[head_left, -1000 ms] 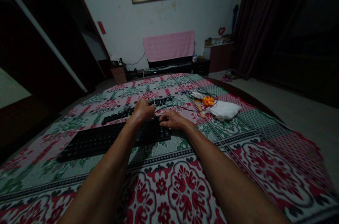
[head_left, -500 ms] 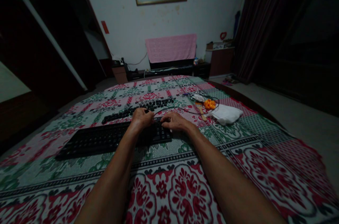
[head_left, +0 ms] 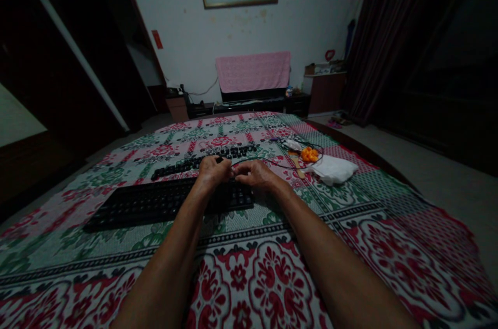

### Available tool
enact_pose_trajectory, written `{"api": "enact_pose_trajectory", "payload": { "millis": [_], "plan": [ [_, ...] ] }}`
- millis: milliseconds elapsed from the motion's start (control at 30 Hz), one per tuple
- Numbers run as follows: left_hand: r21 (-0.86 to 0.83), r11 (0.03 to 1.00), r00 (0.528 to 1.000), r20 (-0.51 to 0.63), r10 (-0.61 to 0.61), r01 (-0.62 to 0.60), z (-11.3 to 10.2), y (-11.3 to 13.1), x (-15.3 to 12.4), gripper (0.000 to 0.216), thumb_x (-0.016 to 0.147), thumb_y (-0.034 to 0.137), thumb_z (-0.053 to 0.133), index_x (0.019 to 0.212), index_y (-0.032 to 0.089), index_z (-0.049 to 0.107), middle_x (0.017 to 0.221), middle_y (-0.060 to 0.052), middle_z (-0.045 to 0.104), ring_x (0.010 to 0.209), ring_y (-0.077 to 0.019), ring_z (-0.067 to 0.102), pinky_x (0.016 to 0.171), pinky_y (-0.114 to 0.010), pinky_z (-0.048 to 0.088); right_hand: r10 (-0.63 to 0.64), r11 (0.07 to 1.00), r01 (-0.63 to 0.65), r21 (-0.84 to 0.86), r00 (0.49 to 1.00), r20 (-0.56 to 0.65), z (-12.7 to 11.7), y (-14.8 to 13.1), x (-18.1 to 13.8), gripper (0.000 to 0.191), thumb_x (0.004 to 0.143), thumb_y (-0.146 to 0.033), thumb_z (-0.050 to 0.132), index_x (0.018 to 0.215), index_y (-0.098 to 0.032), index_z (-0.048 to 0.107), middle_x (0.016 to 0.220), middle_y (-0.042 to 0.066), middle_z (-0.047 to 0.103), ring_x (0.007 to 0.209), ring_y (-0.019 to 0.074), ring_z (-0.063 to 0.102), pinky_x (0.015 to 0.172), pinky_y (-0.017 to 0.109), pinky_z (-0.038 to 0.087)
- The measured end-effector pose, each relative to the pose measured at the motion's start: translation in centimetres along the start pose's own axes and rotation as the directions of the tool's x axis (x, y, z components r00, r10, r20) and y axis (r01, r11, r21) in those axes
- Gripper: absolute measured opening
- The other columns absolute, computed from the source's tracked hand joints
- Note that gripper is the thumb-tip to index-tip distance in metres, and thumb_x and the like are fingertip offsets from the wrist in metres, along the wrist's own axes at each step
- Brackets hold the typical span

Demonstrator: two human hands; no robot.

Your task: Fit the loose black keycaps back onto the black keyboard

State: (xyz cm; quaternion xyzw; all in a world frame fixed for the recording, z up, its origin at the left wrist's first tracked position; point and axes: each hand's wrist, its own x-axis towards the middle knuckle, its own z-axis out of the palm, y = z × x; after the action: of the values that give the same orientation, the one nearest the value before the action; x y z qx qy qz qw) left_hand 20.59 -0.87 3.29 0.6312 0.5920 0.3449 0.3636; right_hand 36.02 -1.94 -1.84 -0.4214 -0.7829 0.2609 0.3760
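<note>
A black keyboard point(head_left: 155, 203) lies across the patterned bedspread point(head_left: 272, 266) in front of me. Beyond it lies a row of loose black keycaps point(head_left: 182, 164). My left hand point(head_left: 212, 169) rests curled at the keyboard's far right edge, fingers bent and pressed together on something I cannot make out. My right hand point(head_left: 254, 173) sits beside it, nearly touching it, fingers pinched over the keyboard's right end. A thin black cable point(head_left: 272, 162) runs from between the hands toward the right.
An orange object point(head_left: 309, 154), a small wooden tool point(head_left: 296, 165) and a white cloth point(head_left: 334, 169) lie on the bed to the right. A pink-covered TV stand point(head_left: 252, 72) stands against the far wall, with dark curtains point(head_left: 373, 33) on the right.
My hands have drawn closer together above the keyboard's right end. The left hand came back from the keycap row. The view has shifted slightly.
</note>
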Motion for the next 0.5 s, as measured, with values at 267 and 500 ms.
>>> {"api": "enact_pose_trajectory", "payload": {
  "millis": [267,500],
  "plan": [
    [-0.080,0.995,0.996,-0.073,0.047,-0.053,0.4,-1.5,1.2,0.021,0.066,0.028,0.053,0.074,0.012,0.063,0.062,-0.005,0.066,0.055,-0.0165,0.062,0.050,-0.023,0.048,0.069,0.988,-0.103,-0.116,0.961,-0.267,0.7,1.2,-0.5,0.021,0.077,-0.020,0.049,0.079,-0.017,0.069,0.079,0.002,0.067,0.077,0.0141,0.058,0.071,0.023,0.042],
    [0.004,1.000,0.996,-0.087,0.014,-0.014,0.3,-2.4,1.7,0.025,0.069,0.030,0.051,0.079,0.011,0.062,0.066,-0.008,0.068,0.056,-0.0177,0.064,0.049,-0.024,0.047,0.189,0.980,-0.199,0.007,0.916,-0.355,1.8,2.6,-0.7,0.028,0.079,-0.032,0.045,0.077,-0.015,0.066,0.078,0.002,0.065,0.079,0.0145,0.058,0.071,0.022,0.042]
  ]
}}
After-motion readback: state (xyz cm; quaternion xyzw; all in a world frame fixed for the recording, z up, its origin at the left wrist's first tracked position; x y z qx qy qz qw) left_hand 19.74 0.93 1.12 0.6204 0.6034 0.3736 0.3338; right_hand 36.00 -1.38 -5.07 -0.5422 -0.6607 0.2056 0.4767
